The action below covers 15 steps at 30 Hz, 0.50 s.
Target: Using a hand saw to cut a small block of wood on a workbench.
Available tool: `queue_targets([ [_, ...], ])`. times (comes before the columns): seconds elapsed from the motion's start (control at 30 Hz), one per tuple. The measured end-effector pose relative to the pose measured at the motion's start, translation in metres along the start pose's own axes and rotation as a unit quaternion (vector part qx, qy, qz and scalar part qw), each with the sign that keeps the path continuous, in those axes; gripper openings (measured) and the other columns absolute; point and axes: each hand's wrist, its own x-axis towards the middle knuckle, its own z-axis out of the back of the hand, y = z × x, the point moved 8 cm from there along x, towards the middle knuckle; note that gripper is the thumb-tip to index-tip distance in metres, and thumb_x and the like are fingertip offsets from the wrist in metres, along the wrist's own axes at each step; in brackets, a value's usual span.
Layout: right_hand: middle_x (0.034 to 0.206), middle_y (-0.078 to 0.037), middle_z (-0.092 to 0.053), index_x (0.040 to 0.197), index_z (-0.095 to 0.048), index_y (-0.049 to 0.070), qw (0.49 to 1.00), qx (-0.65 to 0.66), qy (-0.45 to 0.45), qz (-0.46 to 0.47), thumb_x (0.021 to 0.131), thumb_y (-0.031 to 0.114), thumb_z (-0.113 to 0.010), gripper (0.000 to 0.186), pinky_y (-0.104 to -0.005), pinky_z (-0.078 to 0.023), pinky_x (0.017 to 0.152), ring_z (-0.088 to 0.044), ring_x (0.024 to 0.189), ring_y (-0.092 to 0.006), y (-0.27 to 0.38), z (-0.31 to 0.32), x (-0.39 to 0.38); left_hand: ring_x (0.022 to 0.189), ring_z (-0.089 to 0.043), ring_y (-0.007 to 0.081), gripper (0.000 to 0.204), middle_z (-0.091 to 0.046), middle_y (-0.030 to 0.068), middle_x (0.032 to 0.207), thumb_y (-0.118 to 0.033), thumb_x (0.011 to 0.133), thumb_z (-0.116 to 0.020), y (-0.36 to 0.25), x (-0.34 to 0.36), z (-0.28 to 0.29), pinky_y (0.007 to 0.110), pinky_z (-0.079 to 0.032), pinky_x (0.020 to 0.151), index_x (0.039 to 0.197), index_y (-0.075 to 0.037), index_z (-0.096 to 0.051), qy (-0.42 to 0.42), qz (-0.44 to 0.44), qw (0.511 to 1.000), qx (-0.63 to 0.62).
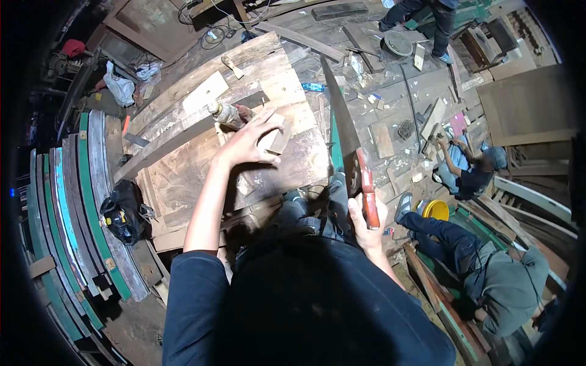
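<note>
My left hand (247, 141) grips a small pale wooden piece (276, 137) on a rough plank work surface (177, 186), its fingers spread over and curled round the piece. Just beside it lies a worn object with reddish parts (226, 114), too unclear to name. A long square timber (154, 150) runs behind the hand. My right hand (369, 222) is closed on the red wooden handle of a handsaw (340, 110), whose broad blade points up and away from me, right of the work surface.
Stacked long boards (91, 201) and a black bag (125, 216) lie left. Scraps and offcuts (383, 137) litter the plank floor. At right, one co-worker (470, 177) crouches, another (506, 280) bends low by a yellow bucket (436, 208); a third person's legs (442, 30) stand at the back.
</note>
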Motion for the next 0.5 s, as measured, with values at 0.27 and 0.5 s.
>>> queue_targets([
  [0.27,0.062,0.003,-0.045,0.073,-0.049,0.005,0.999,0.026,0.032,0.019,0.085,0.006,-0.065,0.021,-0.0235,-0.035,0.052,-0.04,0.057,-0.0057,0.018,-0.011,0.004,0.127,-0.043,0.0392,0.102,-0.017,0.0147,0.153,-0.01,0.063,-0.08,-0.013,-0.023,-0.011,0.041,-0.042,0.104,0.146,-0.034,-0.027,0.025,0.162,0.984,0.069],
  [0.5,0.063,0.001,-0.046,0.071,-0.048,0.005,0.998,0.021,0.047,0.019,0.084,0.01,-0.065,0.022,-0.0244,-0.036,0.053,-0.041,0.057,-0.0069,0.009,-0.011,0.002,0.125,-0.047,0.0348,0.073,-0.052,0.022,0.128,-0.019,0.072,-0.071,0.001,-0.001,-0.006,0.04,-0.039,0.105,0.138,-0.005,-0.041,-0.123,0.113,0.985,-0.04],
])
